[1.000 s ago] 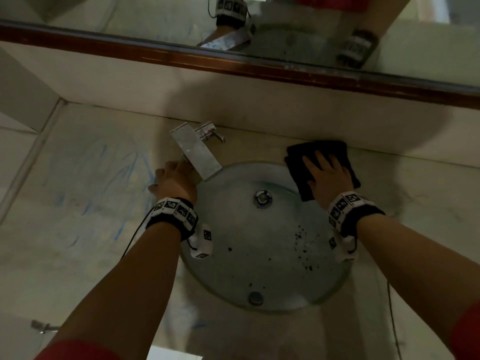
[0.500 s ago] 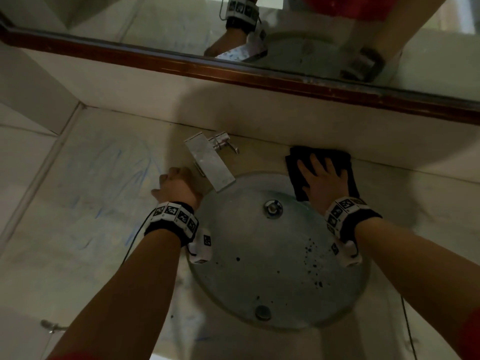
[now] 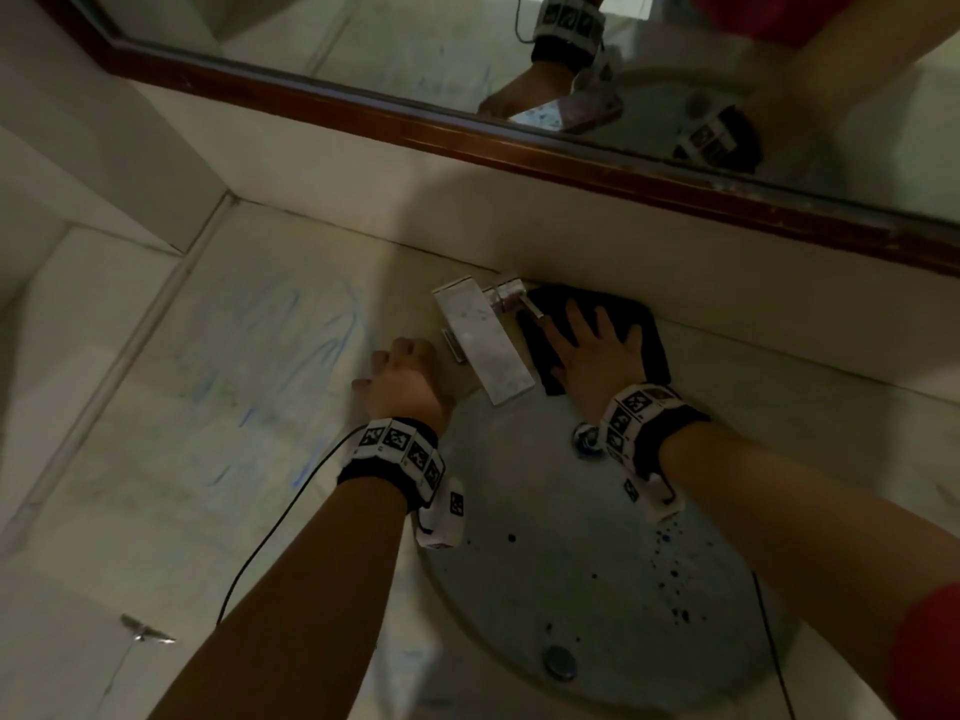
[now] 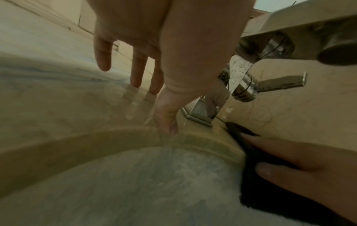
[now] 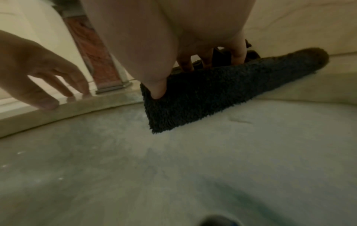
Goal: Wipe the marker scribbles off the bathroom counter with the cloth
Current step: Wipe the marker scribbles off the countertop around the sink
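Cloth [image 3: 639,324] flat under R hand [image 3: 597,356], fingers spread, beside faucet [image 3: 483,345]

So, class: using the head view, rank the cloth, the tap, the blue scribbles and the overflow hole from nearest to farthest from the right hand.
1. Cloth, under the right hand.
2. Tap, just left.
3. Overflow hole, at the basin's near edge.
4. Blue scribbles, far left on the counter.

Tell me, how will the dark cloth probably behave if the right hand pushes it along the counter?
The cloth is probably soft and floppy: its corner droops over the sink rim. Its shaggy pile likely drags rather than slips. Under the flat right hand it may bunch at the edges.
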A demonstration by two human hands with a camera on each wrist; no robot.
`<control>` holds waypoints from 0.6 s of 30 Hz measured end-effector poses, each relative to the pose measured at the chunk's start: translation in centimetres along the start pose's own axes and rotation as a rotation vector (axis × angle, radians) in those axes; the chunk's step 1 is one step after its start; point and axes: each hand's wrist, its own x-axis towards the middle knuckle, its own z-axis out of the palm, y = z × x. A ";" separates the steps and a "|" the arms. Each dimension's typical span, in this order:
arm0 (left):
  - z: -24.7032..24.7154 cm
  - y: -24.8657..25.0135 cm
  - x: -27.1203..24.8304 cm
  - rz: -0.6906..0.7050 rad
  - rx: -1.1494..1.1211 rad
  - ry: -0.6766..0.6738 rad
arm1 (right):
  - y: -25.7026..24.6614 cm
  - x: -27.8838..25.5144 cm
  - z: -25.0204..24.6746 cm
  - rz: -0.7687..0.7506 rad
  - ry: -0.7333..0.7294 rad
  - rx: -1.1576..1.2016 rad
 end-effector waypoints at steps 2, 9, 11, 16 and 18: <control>0.1 -0.1 0.0 0.005 0.000 0.005 | -0.8 0.7 -0.6 -0.044 -0.016 -0.027; 0.1 -0.2 0.1 0.006 -0.004 -0.003 | -2.0 2.3 -2.2 -0.194 -0.065 -0.049; 0.1 -0.1 0.0 0.003 -0.007 -0.007 | -2.4 2.6 -2.7 -0.231 -0.087 -0.073; 0.3 -0.2 0.1 -0.007 -0.024 -0.011 | -2.6 2.6 -3.0 -0.241 -0.099 -0.028; 0.4 -0.1 0.1 -0.036 -0.054 -0.004 | -2.7 2.4 -3.0 -0.230 -0.087 0.004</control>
